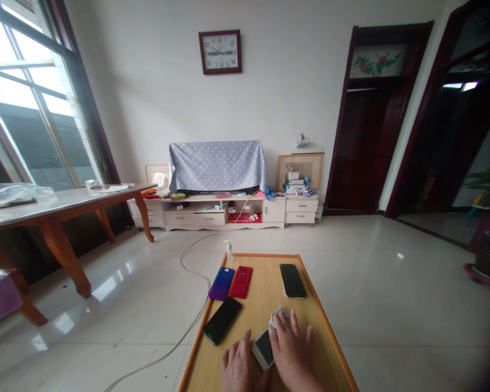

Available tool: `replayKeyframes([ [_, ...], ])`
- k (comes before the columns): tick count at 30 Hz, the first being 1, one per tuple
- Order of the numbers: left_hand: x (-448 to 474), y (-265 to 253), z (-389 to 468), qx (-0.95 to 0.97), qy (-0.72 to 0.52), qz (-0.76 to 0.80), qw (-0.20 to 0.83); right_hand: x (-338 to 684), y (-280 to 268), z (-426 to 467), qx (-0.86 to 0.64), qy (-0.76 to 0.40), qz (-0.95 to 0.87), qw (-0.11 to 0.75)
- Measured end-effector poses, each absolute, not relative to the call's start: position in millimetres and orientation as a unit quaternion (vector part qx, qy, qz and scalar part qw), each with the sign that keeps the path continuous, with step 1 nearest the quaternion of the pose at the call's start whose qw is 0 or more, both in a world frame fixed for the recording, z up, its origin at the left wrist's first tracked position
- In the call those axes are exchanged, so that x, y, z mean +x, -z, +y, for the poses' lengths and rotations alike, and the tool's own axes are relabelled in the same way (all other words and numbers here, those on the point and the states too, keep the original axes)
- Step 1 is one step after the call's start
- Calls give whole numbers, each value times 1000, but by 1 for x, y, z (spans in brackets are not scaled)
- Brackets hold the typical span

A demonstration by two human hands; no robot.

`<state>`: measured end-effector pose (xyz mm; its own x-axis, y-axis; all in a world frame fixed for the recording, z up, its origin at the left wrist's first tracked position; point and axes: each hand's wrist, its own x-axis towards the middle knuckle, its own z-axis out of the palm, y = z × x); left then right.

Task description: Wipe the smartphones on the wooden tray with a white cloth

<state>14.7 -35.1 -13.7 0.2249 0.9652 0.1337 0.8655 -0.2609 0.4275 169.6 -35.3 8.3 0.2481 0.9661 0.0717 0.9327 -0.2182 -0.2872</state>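
Note:
A phone (263,347) with a dark screen and pale border lies at the near end of the wooden table, partly covered by both hands. My left hand (237,363) grips its left side, the thumb near its lower edge. My right hand (291,345) presses a crumpled light grey cloth (278,316) at the phone's upper right, with some fingers spread. Further left lie a black phone (222,320), a blue-purple phone (221,283) and a red phone (240,282). Another dark phone (293,281) rests at the right.
The wooden table (269,260) has a raised rim. A small pump bottle (229,251) stands at its far left corner. A cable (163,356) runs along the floor on the left. Beyond are a low white cabinet (196,219) and a larger table (73,197).

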Motion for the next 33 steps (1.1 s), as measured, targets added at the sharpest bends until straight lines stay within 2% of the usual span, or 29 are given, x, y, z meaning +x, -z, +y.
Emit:
replayKeyframes([
  [7,11,19,-29,773,-170,592,153,141,7,-60,-710,-130,-676,151],
  [14,16,15,-35,769,-180,601,122,171,-12,-45,-765,-75,-622,152],
  [21,11,21,-26,772,-154,595,163,145,13,-62,-691,-125,-695,153],
  [28,18,5,-36,769,-145,607,137,177,-12,-38,-765,-62,-622,157],
  [33,15,3,-32,760,-128,618,156,156,13,-49,-729,-81,-660,163],
])
